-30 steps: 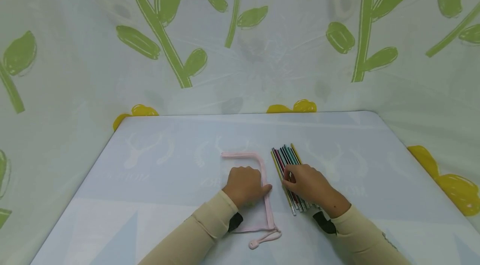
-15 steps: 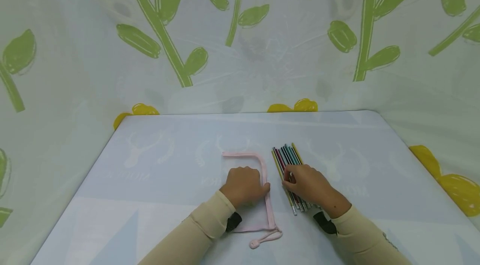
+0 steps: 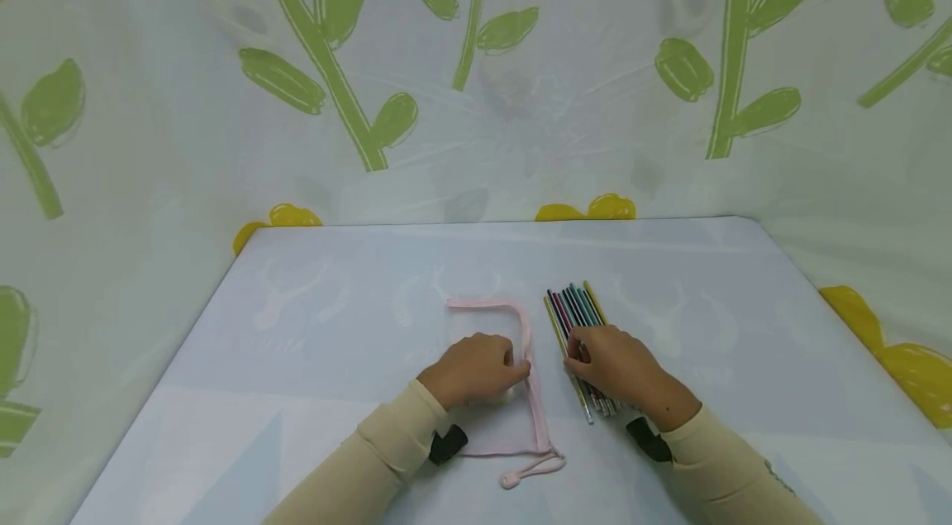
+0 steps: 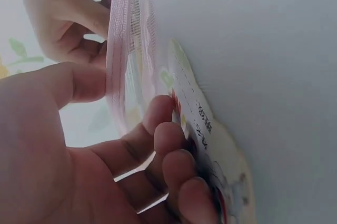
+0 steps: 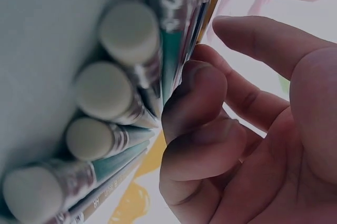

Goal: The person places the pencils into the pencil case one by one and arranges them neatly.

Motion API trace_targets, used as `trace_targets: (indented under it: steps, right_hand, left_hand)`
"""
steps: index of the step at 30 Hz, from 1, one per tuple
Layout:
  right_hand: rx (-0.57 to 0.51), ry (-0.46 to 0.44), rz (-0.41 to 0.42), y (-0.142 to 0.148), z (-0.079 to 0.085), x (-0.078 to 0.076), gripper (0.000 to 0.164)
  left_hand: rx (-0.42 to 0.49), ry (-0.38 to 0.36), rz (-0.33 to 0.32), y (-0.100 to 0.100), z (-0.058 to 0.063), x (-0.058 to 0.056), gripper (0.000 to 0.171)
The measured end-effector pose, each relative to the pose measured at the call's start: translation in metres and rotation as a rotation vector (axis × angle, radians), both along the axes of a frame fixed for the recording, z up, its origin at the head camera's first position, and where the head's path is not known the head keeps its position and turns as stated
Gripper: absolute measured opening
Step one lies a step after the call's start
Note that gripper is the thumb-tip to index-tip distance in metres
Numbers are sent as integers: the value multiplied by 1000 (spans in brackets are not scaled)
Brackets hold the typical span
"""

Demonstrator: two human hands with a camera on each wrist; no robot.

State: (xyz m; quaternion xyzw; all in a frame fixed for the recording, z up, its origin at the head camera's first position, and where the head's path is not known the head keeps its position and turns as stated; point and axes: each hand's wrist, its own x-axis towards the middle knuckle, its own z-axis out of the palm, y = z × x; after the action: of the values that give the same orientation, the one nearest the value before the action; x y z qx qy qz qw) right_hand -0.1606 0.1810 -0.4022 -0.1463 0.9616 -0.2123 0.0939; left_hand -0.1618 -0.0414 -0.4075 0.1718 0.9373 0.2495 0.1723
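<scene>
A see-through pouch with pink zip edging [image 3: 539, 417] lies flat near the middle of the table. My left hand [image 3: 476, 368] is over it, thumb and forefinger at its right edge. In the left wrist view the thumb touches the pink zip band [image 4: 119, 39], which stands raised, while the curled fingertips touch a printed panel [image 4: 208, 129]. Just right of the pouch lies a row of pencils [image 3: 574, 308] with white erasers [image 5: 129, 33] toward me. My right hand [image 3: 613, 364] rests loosely curled on them, its thumb tip apart from the other fingertips.
A pink wrist loop [image 3: 531, 471] hangs from the pouch's near right corner. The white-and-blue patterned table [image 3: 327, 442] has its far edge against a hanging cloth [image 3: 565, 128] printed with flowers and leaves.
My left hand has drawn slightly left and turned, and its thumb has bent from pointing outward to meet the zip edge. My right hand stays on the pencils.
</scene>
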Motion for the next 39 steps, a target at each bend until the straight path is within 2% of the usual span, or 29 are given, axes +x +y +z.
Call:
trace_targets:
  steps: [7,13,29,39]
  right_hand:
    - [6,8,4,0,1,1,14]
    - [29,28,-1,-2,1,-2,13]
    - [108,25,14,-15,5,-17,16]
    - [118,6,31,-20,10,-20,21]
  left_hand:
    - [175,-80,-28,-15,-2,1,29]
    - [261,-111,-55,-24,-7,1,26]
    - [362,-158,5,-32,-12,6,20]
    - [379,-146,10,-31,-11,7,15]
